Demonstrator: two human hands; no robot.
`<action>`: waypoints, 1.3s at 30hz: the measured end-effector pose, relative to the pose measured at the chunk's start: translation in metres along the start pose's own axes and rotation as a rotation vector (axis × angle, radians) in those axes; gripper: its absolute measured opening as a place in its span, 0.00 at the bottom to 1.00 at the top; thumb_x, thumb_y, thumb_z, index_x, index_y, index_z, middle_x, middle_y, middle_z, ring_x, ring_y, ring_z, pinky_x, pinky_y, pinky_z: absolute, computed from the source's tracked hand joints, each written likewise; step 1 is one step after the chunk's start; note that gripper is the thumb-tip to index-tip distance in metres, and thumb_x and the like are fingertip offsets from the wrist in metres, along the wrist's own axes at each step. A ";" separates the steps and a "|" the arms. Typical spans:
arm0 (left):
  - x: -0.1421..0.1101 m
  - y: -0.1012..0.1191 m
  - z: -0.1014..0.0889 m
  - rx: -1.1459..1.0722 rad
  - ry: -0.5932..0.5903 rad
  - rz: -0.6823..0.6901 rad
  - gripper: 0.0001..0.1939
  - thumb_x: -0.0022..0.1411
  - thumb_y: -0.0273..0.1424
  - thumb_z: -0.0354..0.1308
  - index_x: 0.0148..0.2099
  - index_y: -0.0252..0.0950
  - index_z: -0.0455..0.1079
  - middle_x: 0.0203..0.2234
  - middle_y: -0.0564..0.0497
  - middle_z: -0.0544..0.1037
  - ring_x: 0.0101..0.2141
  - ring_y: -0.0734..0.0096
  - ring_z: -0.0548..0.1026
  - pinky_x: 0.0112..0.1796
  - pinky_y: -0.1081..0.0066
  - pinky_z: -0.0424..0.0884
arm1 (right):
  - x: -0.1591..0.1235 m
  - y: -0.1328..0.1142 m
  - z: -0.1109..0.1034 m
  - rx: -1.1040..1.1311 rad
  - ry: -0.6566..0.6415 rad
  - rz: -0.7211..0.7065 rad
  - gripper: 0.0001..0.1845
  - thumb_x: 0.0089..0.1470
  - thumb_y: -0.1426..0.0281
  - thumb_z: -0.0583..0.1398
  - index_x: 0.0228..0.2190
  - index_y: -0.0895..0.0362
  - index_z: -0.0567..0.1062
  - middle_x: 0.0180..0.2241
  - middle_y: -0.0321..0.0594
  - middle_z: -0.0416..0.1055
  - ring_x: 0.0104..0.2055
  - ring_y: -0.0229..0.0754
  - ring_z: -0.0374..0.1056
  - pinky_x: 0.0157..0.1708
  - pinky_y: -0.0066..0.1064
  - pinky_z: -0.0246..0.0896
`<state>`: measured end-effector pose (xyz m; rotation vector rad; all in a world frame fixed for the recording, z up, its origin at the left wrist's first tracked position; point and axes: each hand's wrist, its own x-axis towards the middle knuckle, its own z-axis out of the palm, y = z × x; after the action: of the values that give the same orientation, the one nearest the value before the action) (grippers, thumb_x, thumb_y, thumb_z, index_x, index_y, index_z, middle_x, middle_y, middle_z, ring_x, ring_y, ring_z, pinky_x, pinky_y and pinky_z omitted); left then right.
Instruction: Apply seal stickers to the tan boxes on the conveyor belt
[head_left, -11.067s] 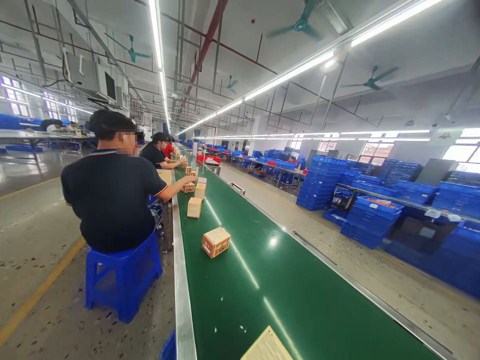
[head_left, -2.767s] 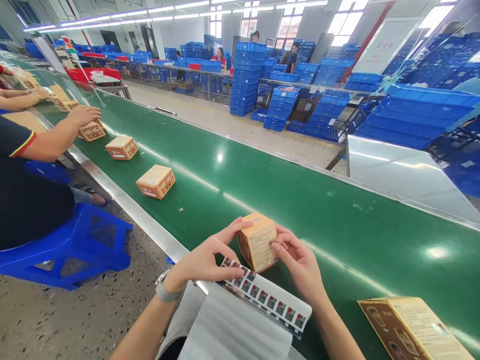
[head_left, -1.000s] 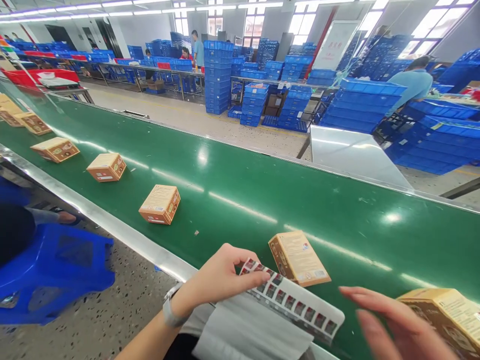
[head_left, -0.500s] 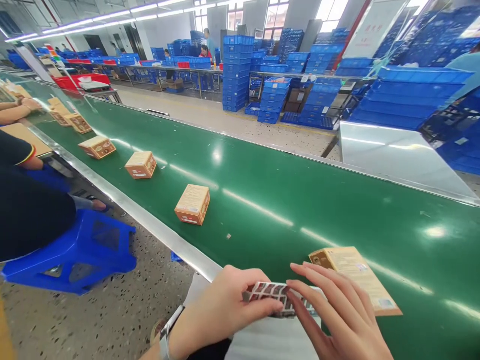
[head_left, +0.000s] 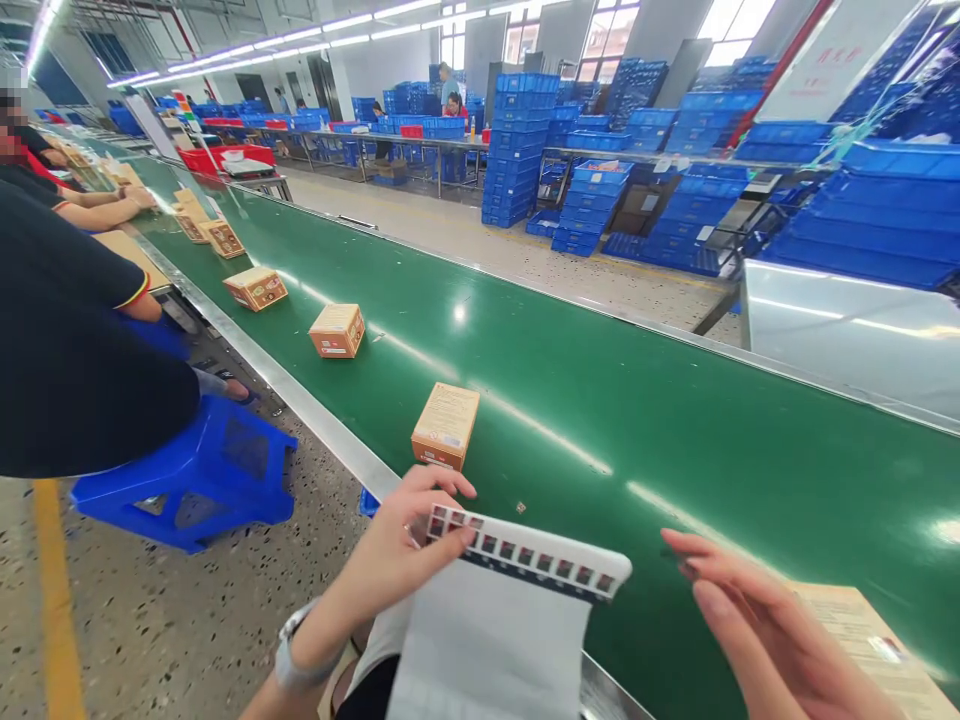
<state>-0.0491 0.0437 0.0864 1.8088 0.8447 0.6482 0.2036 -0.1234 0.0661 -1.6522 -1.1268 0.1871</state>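
Note:
My left hand [head_left: 409, 545] is closed on a sticker sheet [head_left: 525, 550], thumb on top, near its left end. Its long white backing [head_left: 487, 640] hangs toward my lap, and a row of small dark-red labels runs along the folded upper edge. To the right, my right hand [head_left: 757, 620] is apart from the sheet, with fingers stretched forward and the thumb below. I cannot make out any label on its fingertips. Behind that hand lies a flat-looking tan carton [head_left: 862, 620], partly hidden. A small printed box [head_left: 446, 420] stands just beyond my left hand.
A green conveyor belt [head_left: 570, 380] with a metal edge runs across. More boxes [head_left: 337, 330] stand along it to the left. A person in a dark shirt [head_left: 82, 330] sits on a blue stool [head_left: 187, 480]. Blue crate stacks [head_left: 517, 150] stand beyond the belt.
My right hand has moved right, away from the sticker sheet toward the tan carton. My left hand has shifted left with the sheet, now more fully visible. The view has turned left.

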 end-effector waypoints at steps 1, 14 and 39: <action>0.003 -0.005 -0.009 0.064 0.062 0.048 0.10 0.60 0.36 0.62 0.29 0.38 0.73 0.54 0.44 0.75 0.56 0.52 0.70 0.55 0.57 0.66 | 0.005 0.004 0.003 0.053 0.028 0.138 0.14 0.61 0.53 0.62 0.38 0.49 0.80 0.45 0.40 0.81 0.44 0.47 0.78 0.38 0.27 0.75; -0.012 -0.004 0.004 0.066 -0.276 -0.046 0.04 0.59 0.30 0.63 0.33 0.38 0.79 0.71 0.49 0.53 0.71 0.43 0.43 0.66 0.43 0.50 | 0.090 -0.005 0.088 0.508 -0.428 0.519 0.32 0.41 0.38 0.69 0.36 0.52 0.83 0.49 0.45 0.77 0.55 0.56 0.68 0.50 0.42 0.67; 0.002 -0.003 0.040 0.153 -0.406 0.201 0.07 0.52 0.19 0.67 0.32 0.35 0.81 0.70 0.51 0.56 0.71 0.43 0.43 0.66 0.53 0.59 | 0.087 -0.009 0.091 0.280 -0.343 0.473 0.27 0.39 0.42 0.66 0.24 0.55 0.73 0.48 0.49 0.77 0.34 0.49 0.73 0.27 0.35 0.68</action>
<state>-0.0192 0.0238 0.0694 2.0883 0.4525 0.3255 0.1894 0.0018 0.0711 -1.6425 -0.8855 0.9195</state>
